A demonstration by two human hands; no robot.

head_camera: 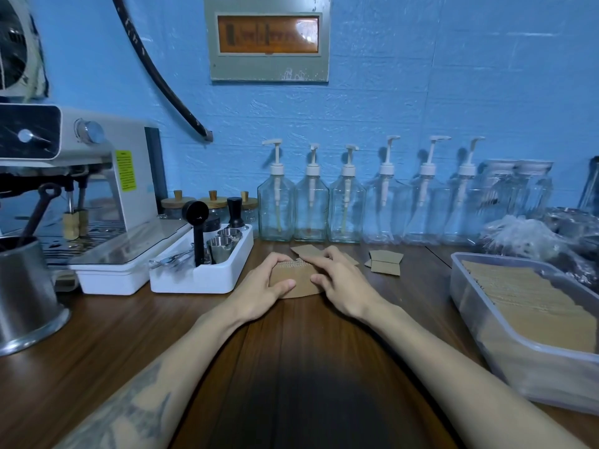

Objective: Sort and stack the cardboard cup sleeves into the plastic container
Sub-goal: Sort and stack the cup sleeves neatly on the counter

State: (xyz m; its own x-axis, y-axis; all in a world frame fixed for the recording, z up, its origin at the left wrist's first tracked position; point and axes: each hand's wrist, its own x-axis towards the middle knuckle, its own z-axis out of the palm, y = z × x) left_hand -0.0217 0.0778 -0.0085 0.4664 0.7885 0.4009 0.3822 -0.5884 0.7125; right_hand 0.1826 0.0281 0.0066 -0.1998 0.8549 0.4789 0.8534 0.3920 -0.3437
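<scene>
A: How's the small stack of flat brown cardboard cup sleeves (293, 281) going to handle?

B: Light, thin, bendy if squeezed hard, I'd guess. Corrugated edge shows on top, so some grip, but loose sleeves prob slide on each other. Best taken by both short ends, squared up first.

A: Where is it vs the hands?

B: On the dark wooden counter (301, 351), right btwn them. Left hand (264, 286) curls round the left end, thumb on the front face. Right hand (337, 280) is wrapped over the right end, fingers across the top.

A: And the rest?

B: More loose brown sleeves (384, 261) lie flat just behind, near the clear glass pump bottles (311, 207). The clear plastic container (505, 338), w/ sleeves already stacked inside, sits well apart at right.
</scene>
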